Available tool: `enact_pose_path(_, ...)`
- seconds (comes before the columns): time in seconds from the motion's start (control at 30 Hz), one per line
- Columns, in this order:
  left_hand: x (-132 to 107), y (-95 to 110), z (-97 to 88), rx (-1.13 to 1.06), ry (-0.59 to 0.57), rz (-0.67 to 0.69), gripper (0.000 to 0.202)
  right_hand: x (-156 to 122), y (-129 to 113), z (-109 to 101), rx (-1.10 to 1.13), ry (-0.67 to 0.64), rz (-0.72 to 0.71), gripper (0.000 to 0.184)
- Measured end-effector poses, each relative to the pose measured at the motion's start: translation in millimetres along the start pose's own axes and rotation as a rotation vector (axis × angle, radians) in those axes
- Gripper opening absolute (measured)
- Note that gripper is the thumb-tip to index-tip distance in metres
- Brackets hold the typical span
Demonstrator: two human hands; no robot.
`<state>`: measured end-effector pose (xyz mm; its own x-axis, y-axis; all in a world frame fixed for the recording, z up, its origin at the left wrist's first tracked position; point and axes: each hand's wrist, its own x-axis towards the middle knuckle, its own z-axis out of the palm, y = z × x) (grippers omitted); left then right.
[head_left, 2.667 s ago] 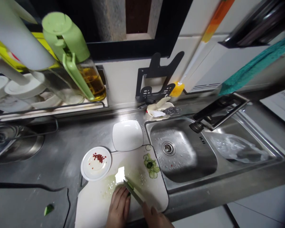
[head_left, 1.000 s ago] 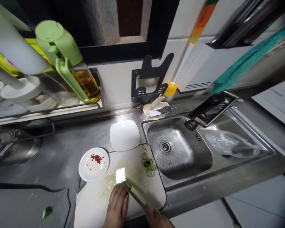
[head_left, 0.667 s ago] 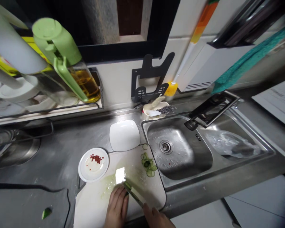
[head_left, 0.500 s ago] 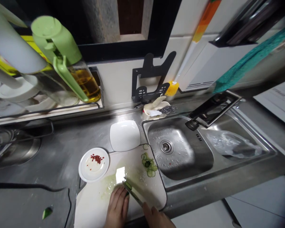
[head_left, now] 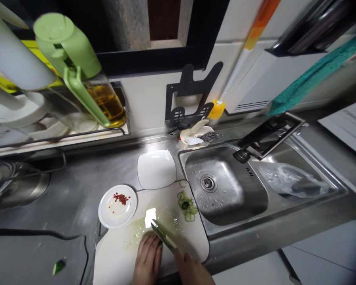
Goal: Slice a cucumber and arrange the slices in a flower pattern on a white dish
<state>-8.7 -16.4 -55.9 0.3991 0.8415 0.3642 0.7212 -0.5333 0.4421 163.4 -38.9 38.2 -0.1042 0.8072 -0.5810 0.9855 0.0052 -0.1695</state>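
Note:
On the white cutting board [head_left: 118, 253], my left hand [head_left: 147, 259] has its fingers curled over a piece of cucumber [head_left: 160, 242], most of it hidden by the fingers and the blade. My right hand [head_left: 191, 269] grips a knife [head_left: 164, 236] by its handle, the blade slanting up and left beside the left fingertips, against the cucumber. Thin cucumber slices [head_left: 187, 206] lie in a loose pile near the board's right edge. Wet greenish juice covers the board's middle.
A white plate with small red pieces [head_left: 117, 225] overlaps the board's left corner. Behind the board lies a square white plate [head_left: 156, 170]. To the right is a steel sink [head_left: 225, 190] with a black faucet [head_left: 258, 136]. A cucumber end [head_left: 59, 267] lies far left.
The knife has shifted slightly left, its tip now further past the left fingers. My right hand has moved a little left with it; my left hand has stayed nearly in place.

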Motion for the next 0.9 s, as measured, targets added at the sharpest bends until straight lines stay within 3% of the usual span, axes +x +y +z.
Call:
enact_pose_path(0.53, 0, 3, -0.1, -0.024, -0.024, -0.038, 0.028, 22, -5, 6, 0.107, 0.020, -0.002, 0.057)
enact_pose_path(0.9, 0, 4, -2.4, -0.044, -0.021, -0.083, 0.026, -15, 12, 10, 0.050, 0.021, 0.002, 0.066)
